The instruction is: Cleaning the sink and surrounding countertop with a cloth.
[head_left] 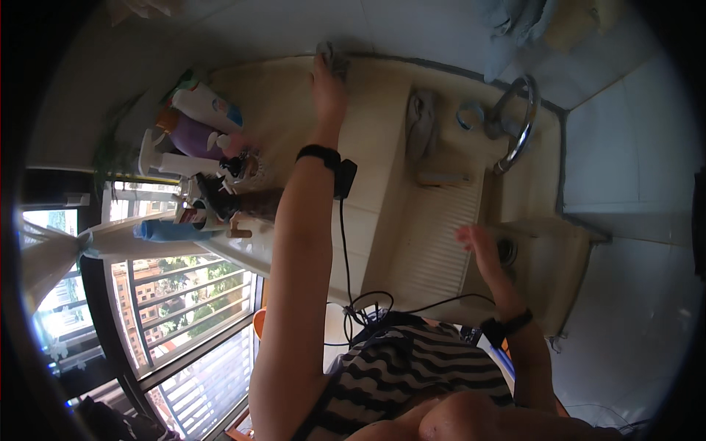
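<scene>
Cream ridges run across the washboard; left of it lies a smooth, cream surface. A glossy, curved metal tap stands beyond the washboard to the right, and rounded plastic bottles crowd together well to its left. Beyond the washboard and to its left, near the wall, the left hand has its grip closed on a grey cloth, soft, crumpled and mottled. The right hand, its grip loosely spread and empty, hovers at the washboard's right edge. Fingers hide part of the cloth; dimness blurs its folds.
</scene>
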The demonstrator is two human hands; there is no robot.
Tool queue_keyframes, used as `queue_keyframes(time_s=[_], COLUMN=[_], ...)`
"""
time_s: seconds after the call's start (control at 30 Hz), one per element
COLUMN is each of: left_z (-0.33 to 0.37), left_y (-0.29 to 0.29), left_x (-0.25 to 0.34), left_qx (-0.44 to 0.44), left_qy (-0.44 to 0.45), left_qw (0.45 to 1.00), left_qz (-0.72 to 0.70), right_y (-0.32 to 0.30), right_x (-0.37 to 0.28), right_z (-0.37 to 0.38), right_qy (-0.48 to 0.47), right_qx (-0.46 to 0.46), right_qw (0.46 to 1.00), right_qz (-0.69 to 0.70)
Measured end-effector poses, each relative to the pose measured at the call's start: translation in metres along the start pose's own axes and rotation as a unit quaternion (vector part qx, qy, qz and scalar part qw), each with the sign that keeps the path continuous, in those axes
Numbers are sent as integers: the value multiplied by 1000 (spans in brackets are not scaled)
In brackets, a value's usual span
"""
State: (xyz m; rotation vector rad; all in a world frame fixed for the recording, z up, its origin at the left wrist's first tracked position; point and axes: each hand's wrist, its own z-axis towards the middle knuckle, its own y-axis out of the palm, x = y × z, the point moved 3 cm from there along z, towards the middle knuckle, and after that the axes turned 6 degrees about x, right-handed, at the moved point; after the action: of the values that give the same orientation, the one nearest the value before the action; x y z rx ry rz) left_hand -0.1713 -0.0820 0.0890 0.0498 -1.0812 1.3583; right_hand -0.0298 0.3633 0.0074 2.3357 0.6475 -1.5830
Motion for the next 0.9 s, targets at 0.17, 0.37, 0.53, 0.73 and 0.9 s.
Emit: queue_keyframes(time_s=[0.17,0.37,0.53,0.73,0.9], left_z=[-10,-67,-58,-5,-33], left_y=[66,125,116,79,116], left_x=[29,88,82,-2,28], left_qx=[-98,-132,-130,-60,-40], left_qy=[-6,216,328,235,261], left_qw=[986,960,929,960,948], left_qz=[133,118,115,142,178], right_y=[-39,-24,-8,-25,-27], right_x=[27,29,15,20,49], right_z=[-41,-31,-18,-27,-32], right_qy=[49,42,15,-5,10], right_qx=[127,166,111,131,145], right_qw=[989,981,989,987,988], right_qz=[58,92,94,90,48])
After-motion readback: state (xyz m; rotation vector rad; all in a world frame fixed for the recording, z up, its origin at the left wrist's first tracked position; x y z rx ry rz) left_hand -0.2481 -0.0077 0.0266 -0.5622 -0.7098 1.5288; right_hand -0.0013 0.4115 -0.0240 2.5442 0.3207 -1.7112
